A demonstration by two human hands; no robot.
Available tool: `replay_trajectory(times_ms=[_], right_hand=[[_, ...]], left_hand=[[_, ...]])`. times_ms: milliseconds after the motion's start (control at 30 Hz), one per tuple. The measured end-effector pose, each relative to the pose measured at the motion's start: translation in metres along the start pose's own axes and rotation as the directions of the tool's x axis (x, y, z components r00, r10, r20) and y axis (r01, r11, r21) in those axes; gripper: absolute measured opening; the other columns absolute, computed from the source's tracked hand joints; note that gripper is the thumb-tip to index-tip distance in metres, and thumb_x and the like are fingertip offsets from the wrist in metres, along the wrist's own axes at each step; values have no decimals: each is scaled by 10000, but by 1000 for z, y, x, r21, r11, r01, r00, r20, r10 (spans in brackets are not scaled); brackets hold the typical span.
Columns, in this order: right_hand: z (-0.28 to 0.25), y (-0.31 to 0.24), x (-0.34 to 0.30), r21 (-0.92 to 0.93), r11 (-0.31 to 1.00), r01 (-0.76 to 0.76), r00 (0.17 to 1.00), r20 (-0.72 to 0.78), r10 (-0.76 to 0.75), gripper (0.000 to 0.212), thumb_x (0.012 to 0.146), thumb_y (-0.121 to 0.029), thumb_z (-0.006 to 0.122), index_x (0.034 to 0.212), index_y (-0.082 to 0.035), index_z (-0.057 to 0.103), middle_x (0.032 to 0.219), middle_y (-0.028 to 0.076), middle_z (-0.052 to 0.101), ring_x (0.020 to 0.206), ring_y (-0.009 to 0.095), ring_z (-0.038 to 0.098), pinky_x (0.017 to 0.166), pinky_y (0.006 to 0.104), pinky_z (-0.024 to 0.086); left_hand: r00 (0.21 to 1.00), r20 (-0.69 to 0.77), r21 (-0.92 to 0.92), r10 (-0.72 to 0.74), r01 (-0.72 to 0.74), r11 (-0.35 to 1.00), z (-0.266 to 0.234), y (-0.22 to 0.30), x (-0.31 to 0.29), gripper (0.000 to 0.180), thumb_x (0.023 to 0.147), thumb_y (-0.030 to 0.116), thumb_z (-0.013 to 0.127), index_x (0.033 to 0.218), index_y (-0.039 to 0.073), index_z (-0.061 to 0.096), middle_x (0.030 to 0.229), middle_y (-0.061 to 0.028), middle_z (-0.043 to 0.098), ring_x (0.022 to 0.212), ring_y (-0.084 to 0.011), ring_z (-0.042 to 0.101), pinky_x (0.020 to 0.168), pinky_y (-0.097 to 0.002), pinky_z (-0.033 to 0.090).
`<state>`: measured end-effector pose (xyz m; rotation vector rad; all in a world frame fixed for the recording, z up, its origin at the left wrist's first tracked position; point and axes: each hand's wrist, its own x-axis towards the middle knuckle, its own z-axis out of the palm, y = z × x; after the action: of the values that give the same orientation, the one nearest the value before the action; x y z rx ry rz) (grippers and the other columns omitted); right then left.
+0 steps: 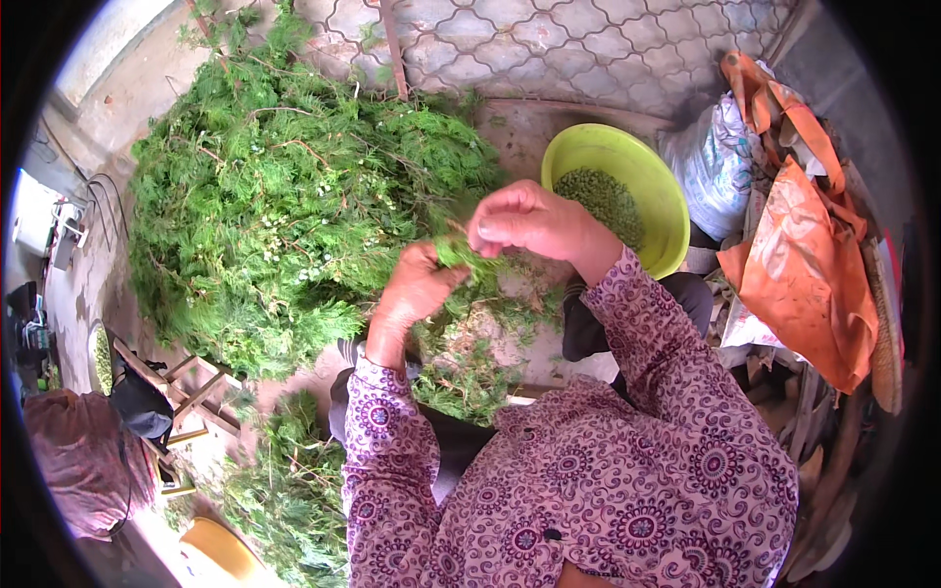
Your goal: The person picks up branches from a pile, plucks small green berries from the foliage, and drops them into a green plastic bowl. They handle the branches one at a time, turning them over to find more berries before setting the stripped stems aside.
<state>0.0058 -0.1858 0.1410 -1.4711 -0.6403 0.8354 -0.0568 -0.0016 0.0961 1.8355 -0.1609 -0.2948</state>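
In front of my body, my left hand [413,286] is closed round a green conifer sprig [455,253], whose feathery tip shows between the two hands. My right hand [534,223] is right beside it, fingers curled into a pinch at the sprig's upper side. What sits inside that pinch is hidden. A large heap of leafy conifer branches [284,206] rises just beyond and left of my left hand, with pale small cones or berries among the leaves. To the right of my right hand, a yellow-green basin [670,211] holds many small green pieces [600,199].
Loose sprigs [461,377] litter the floor below my hands. More cut branches [294,500] lie at lower left, near a yellow basin [221,549] and a wooden frame [201,397]. A stuffed white sack [708,162] and an orange bag [809,279] stand right. Wire mesh [549,49] runs behind.
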Motion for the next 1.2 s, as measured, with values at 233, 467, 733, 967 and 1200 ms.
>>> replay_trajectory(times_ms=[233, 467, 733, 967, 1200], right_hand=[[-8, 26, -3, -37, 999, 9, 934, -356, -22, 254, 866, -211, 518, 1004, -6, 570, 931, 54, 607, 811, 111, 581, 706, 231, 462], [-22, 95, -19, 11, 982, -186, 892, -417, 174, 258, 841, -225, 551, 991, -15, 571, 901, 38, 602, 749, 86, 563, 658, 210, 445], [-6, 92, 15, 343, 939, 19, 881, -449, 147, 421, 770, -209, 656, 1120, -23, 513, 859, 38, 600, 748, 113, 566, 705, 269, 474], [-3, 105, 14, 598, 798, 77, 971, -227, 76, 212, 796, -108, 607, 1003, -68, 584, 858, -8, 605, 717, 102, 568, 620, 256, 470], [-3, 69, 15, 443, 844, 302, 923, -356, -143, 178, 809, -118, 598, 954, -16, 596, 844, 64, 617, 751, 153, 580, 675, 280, 454]], left_hand=[[921, -388, -507, 12, -224, 832, -25, -13, -4, 135, 785, 62, 626, 919, 52, 610, 836, -7, 619, 727, -94, 537, 671, -244, 429], [811, -547, -629, -208, -234, 741, -46, -17, -12, 355, 720, 170, 718, 1013, 50, 558, 827, -41, 625, 734, -118, 561, 596, -273, 437], [803, -540, -672, -253, -231, 703, -56, -2, -16, 331, 743, 236, 692, 972, 42, 551, 903, -89, 626, 759, -147, 583, 569, -283, 475], [809, -549, -697, -212, -302, 651, -53, -7, -15, 357, 815, 252, 595, 1065, 7, 525, 932, -104, 631, 742, -152, 602, 608, -256, 497], [718, -568, -675, -401, -129, 727, -48, -9, -8, 340, 789, 287, 628, 993, 19, 586, 951, -83, 630, 755, -151, 594, 621, -266, 484]])
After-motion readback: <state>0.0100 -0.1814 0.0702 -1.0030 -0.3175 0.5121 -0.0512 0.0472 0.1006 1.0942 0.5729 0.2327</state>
